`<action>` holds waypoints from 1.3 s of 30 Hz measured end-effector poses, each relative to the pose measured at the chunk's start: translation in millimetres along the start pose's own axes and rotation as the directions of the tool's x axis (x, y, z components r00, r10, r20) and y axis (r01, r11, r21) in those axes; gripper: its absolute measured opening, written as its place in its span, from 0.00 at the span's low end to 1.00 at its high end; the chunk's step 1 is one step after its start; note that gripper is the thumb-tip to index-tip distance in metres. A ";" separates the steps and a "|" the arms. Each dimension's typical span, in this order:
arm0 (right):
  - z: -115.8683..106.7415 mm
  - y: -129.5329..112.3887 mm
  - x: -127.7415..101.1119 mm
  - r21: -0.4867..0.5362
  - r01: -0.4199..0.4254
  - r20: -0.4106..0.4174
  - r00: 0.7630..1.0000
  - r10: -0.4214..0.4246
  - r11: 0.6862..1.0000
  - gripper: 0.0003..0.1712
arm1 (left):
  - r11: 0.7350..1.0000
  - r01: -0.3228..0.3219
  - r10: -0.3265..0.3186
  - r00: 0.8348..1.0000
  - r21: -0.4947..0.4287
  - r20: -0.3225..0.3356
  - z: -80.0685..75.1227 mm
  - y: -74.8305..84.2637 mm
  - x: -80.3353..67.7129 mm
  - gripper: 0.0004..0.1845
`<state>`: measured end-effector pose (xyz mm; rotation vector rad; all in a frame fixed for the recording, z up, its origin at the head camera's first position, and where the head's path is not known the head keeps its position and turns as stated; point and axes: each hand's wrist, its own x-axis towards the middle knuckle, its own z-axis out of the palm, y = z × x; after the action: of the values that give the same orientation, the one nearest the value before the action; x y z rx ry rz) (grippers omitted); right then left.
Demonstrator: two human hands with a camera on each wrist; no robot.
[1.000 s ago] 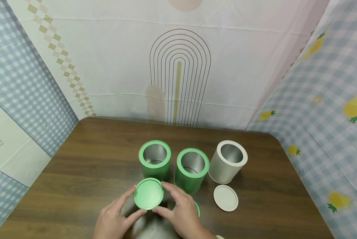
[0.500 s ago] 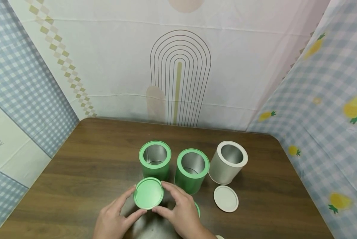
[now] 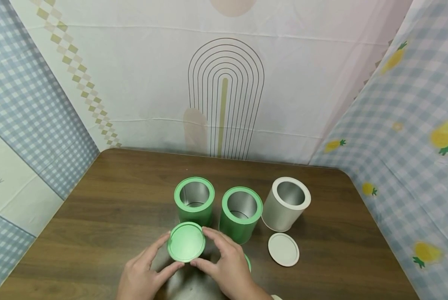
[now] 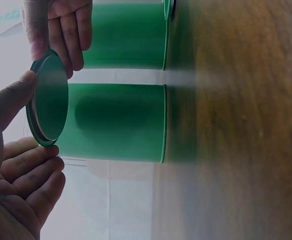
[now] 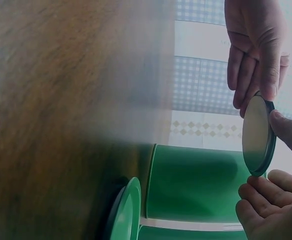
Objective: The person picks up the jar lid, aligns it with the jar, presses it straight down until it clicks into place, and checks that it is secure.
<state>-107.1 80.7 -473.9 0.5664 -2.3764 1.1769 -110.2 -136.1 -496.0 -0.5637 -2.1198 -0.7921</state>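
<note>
A round, flat green metal lid is held between both hands just above the dark wood-grain worktop, in front of the left-hand open green metal tin, which serves as the landmark here. The lid lies nearly level, its broad face turned up toward the head camera and its thin axis running roughly vertical; being round, it has no long axis across its face. In the left wrist view the lid appears edge-on, its rim raised clear of the worktop and level with the top of the tin behind it. The left hand pinches the lid's left edge, thumb at the near rim and forefinger curled round the far rim. The right hand grips the right edge the same way, fingers curved over the rim. Just right of the landmark tin stands a second open green metal tin, nearly touching it, both upright with bare metal insides. Further right stands an open white metal tin, with a flat white round lid lying on the worktop in front of it. Another green lid peeks out from under the right hand, diagonally in front of the landmark tin.
</note>
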 end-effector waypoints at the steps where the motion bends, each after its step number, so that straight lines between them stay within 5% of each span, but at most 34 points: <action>1: 0.1 0.1 0.4 0.003 0.004 -0.002 1.000 -0.004 1.000 0.40 | 1.000 -0.002 0.002 1.000 -0.001 -0.004 0.2 -0.1 0.2 0.39; 39: -2.7 -5.7 5.4 0.013 0.033 -0.052 0.998 -0.033 0.999 0.40 | 0.999 0.004 -0.005 1.000 -0.032 -0.018 -2.1 4.7 9.9 0.38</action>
<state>-108.0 78.8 -465.8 0.5709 -2.3088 1.1809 -112.0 -133.0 -485.4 -0.5670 -2.0955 -0.8323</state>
